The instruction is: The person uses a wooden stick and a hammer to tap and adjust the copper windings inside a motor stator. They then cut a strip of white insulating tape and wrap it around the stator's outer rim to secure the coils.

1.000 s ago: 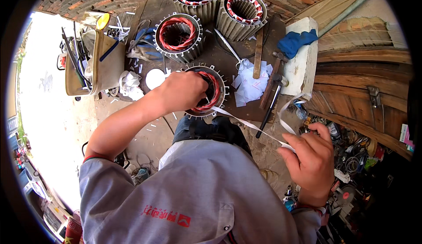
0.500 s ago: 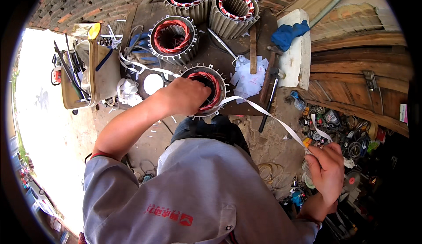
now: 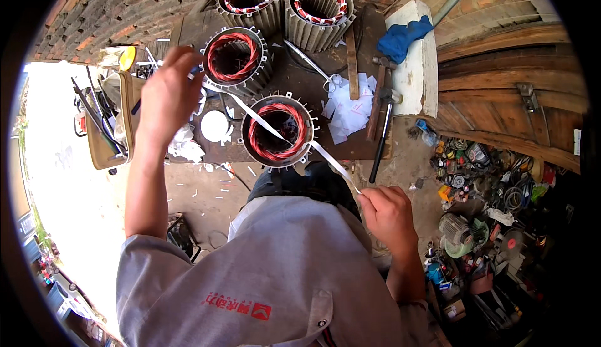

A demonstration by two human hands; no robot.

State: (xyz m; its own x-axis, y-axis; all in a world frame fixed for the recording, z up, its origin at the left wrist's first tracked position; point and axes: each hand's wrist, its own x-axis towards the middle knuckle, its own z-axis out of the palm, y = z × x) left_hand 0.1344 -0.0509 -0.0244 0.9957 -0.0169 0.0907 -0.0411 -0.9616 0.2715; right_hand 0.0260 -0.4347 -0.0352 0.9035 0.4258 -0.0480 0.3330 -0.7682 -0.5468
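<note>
At the bench's front stands a stator (image 3: 246,131) with a red coil ring (image 3: 302,131) inside its toothed rim. White tape (image 3: 266,123) runs from its bore up-left to my left hand (image 3: 168,93), whose fingers are closed on it, beside the rear left stator (image 3: 261,79). The tape's other strand leaves the front stator's right side and runs down to my right hand (image 3: 386,212), closed on it at waist height. A white disc (image 3: 214,126) lies left of the front stator. Scissors (image 3: 308,65) and white paper pieces (image 3: 347,115) lie to its right.
Two white-laced stators (image 3: 316,37) (image 3: 263,21) stand behind. A plastic bucket (image 3: 106,150) of tools is at left. Hammers (image 3: 385,122), a wooden strip (image 3: 352,71) and a blue cloth (image 3: 400,37) are at right, beside a wooden door (image 3: 501,103). Assorted parts (image 3: 476,178) cover the floor lower right.
My left hand has come out of the front stator and risen up-left, drawing tape with it. My right hand moved outward, then came back leftward, still holding tape.
</note>
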